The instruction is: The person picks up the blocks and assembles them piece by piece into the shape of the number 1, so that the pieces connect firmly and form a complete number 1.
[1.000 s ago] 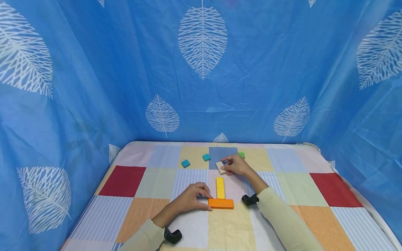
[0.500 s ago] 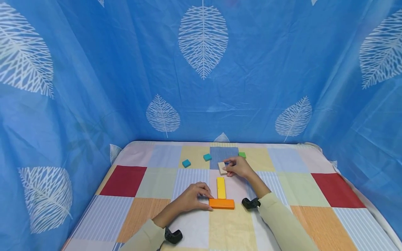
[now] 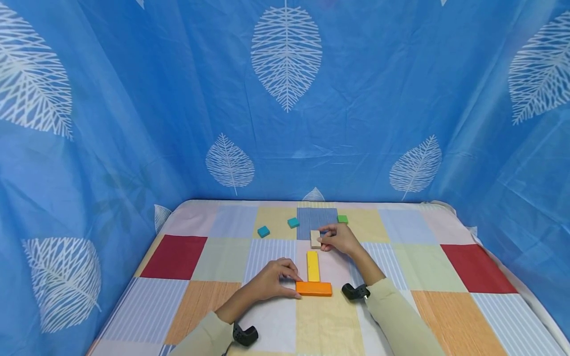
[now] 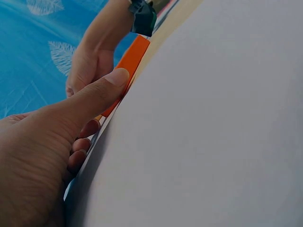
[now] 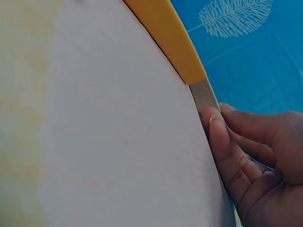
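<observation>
My left hand (image 3: 275, 280) grips the left end of an orange rectangular block (image 3: 315, 289), thumb at its near side and fingers at its far side. A yellow block (image 3: 313, 266) stretches away from the orange one's far edge, so the two form an upside-down T. Beyond the yellow block, my right hand (image 3: 339, 238) pinches a plain wooden block (image 3: 314, 240) by its right side. That wooden block (image 5: 204, 97) shows past the end of the yellow block (image 5: 173, 40) in the right wrist view. In the left wrist view, the thumb lies along the orange block (image 4: 137, 53).
Two teal blocks (image 3: 263, 231) lie at the back left, apart from each other. A green block (image 3: 342, 219) sits behind my right hand. A patchwork cloth (image 3: 218, 259) covers the table, and a blue leaf-print curtain (image 3: 356, 123) hangs around it.
My right hand has turned the wooden block from a slant to nearly straight, shifting it slightly right and nearer. My left hand and the orange and yellow blocks stay put.
</observation>
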{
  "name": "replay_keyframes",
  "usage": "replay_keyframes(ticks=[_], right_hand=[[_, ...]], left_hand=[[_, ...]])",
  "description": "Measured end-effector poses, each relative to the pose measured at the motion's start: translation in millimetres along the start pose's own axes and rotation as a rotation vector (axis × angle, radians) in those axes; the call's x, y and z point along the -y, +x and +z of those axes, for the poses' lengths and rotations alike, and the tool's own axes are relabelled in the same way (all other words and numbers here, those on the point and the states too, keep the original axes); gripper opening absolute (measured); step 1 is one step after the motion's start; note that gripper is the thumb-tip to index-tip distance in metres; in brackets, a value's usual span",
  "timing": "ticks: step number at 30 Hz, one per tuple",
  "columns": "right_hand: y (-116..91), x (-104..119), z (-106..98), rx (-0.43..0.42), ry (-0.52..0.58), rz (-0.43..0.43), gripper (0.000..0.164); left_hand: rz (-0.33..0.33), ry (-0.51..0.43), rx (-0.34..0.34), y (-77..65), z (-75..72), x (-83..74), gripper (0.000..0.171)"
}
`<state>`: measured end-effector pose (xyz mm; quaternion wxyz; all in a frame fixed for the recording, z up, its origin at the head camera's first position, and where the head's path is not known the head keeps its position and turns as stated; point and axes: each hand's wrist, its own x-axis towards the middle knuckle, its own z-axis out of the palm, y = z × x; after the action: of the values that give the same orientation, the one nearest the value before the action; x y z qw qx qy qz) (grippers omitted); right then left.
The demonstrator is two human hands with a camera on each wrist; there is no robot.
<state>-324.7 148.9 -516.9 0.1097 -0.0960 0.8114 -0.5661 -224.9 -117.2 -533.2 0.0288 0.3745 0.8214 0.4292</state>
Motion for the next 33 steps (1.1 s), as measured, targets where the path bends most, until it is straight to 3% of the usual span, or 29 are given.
replay_keyframes(ticks=[11,20,33], right_hand=[[-3.8,-0.8,-1.0,-0.004,0.034,-0.019,0.037],[-8.3,1.4,3.4,0.000,0.043,-0.016,0.038],[-6.9,3.9,5.7,0.001,0.005,-0.013,0.037]], left_hand=[[0.011,0.001,-0.004,0.0,0.6,0.6,0.030],[0.075,0.026,-0.029,-2.4,4.2,8.3,0.031],[0.038,0.000,-0.018,-0.9,1.4,2.7,0.030]])
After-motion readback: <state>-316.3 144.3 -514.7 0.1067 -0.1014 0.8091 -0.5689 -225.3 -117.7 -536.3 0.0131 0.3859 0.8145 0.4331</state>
